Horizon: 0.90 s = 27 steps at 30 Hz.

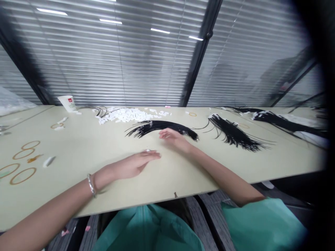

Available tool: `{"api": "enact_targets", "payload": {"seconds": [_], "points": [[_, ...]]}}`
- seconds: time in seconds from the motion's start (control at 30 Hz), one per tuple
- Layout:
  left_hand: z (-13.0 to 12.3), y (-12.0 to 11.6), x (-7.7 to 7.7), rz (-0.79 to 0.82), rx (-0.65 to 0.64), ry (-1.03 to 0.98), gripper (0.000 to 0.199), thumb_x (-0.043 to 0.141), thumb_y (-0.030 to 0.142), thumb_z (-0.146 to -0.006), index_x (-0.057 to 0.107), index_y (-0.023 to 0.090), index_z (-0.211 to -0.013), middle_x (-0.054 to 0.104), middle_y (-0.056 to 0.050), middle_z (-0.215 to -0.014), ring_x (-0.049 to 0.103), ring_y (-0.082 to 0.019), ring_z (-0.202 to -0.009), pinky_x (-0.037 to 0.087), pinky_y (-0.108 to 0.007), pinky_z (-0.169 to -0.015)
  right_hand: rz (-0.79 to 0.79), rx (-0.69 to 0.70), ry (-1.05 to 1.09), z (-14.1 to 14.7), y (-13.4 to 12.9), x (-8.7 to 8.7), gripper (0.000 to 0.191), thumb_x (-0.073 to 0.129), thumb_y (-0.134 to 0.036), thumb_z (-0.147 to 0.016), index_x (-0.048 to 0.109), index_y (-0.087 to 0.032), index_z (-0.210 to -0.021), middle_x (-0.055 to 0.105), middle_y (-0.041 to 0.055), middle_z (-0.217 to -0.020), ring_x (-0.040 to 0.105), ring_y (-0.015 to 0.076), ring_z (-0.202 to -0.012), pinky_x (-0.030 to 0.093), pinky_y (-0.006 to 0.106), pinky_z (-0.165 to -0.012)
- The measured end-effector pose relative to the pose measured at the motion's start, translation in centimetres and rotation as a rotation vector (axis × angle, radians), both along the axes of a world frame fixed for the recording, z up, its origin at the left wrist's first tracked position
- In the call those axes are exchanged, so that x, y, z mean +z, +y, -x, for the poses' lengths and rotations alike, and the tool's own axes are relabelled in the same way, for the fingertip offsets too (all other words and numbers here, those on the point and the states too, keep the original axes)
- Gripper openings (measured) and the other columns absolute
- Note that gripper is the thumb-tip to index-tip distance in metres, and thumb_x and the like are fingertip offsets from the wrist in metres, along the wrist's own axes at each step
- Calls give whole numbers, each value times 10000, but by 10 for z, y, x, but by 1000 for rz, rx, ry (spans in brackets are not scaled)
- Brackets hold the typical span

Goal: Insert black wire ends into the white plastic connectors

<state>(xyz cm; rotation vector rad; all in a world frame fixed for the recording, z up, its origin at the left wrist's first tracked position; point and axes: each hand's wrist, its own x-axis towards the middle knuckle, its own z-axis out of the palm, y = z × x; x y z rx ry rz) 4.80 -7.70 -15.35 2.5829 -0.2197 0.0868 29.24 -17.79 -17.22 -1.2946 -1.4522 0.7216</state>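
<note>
At the far left of your surface [78, 139], you have a white paper cup [66, 104] with a red mark, near the glass. Closer to you lie loose tan loops [23, 176], beside a small orange piece [33, 159]. A clear plastic bag [12, 103] sits at your left edge. Facing you, blinds [91, 66] hang behind dark-framed glass, and pink scraps [65, 233] dot the floor [90, 233].

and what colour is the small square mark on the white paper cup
The square mark is red, clearest in head view.
</note>
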Motion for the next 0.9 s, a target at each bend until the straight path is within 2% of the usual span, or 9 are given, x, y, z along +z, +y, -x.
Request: {"api": "enact_targets", "payload": {"seconds": [0.1,0.17,0.3,0.4,0.47,0.57,0.77,0.9], "points": [[-3,5,-4,65,76,-58,493,321,110,-878,359,251,-1349,478,-35,-1299,491,-109,-1151,406,-267,-1002,75,316,-183,28,-6,7,395,556,-242,-882,419,-134,-1236,414,90,-1215,396,150,-1153,357,273,-996],[-4,7,-5,86,107,-81,475,349,124,-875,386,253,-1330,525,-37,-1239,546,-102,-1051,441,-251,-943,91,382,-251,40,-9,7,479,557,-242,-898,339,-153,-1315,350,96,-1274,357,151,-1193,355,272,-1009],[-8,11,-8,96,152,-144,454,402,132,-855,430,242,-1294,502,-38,-1271,527,-116,-1100,423,-264,-978,26,263,-379,53,-11,3,645,641,-264,-855,270,-182,-1376,300,90,-1311,294,181,-1234,314,302,-1051],[-10,13,-10,101,161,-204,454,425,118,-837,447,229,-1277,494,-49,-1274,504,-125,-1136,421,-268,-984,-21,218,-375,57,-8,0,552,619,-212,-867,330,-171,-1335,383,83,-1240,386,165,-1151,347,291,-1016],[-11,13,-11,119,163,-213,440,438,114,-830,462,219,-1257,501,-54,-1255,508,-121,-1120,427,-266,-978,-11,239,-328,58,-6,0,486,582,-174,-885,353,-162,-1313,446,74,-1160,462,139,-1043,409,254,-931],[-11,14,-11,157,177,-215,398,457,121,-824,495,212,-1209,496,-49,-1241,504,-111,-1106,441,-245,-962,20,280,-251,56,-5,2,484,575,-184,-892,346,-148,-1317,487,67,-1084,502,117,-942,447,209,-830],[-9,16,-9,255,205,-167,310,483,206,-832,528,191,-1138,516,-60,-1134,541,-94,-968,482,-224,-866,7,292,-213,53,-10,9,377,528,-173,-910,399,-145,-1264,506,53,-1049,507,101,-933,441,194,-838],[-10,19,-8,377,221,-86,272,508,234,-821,533,155,-1080,554,-55,-991,551,-91,-899,479,-243,-862,29,255,-318,50,-12,14,330,485,-194,-934,415,-154,-1254,524,44,-1027,517,104,-924,439,201,-836]]}}
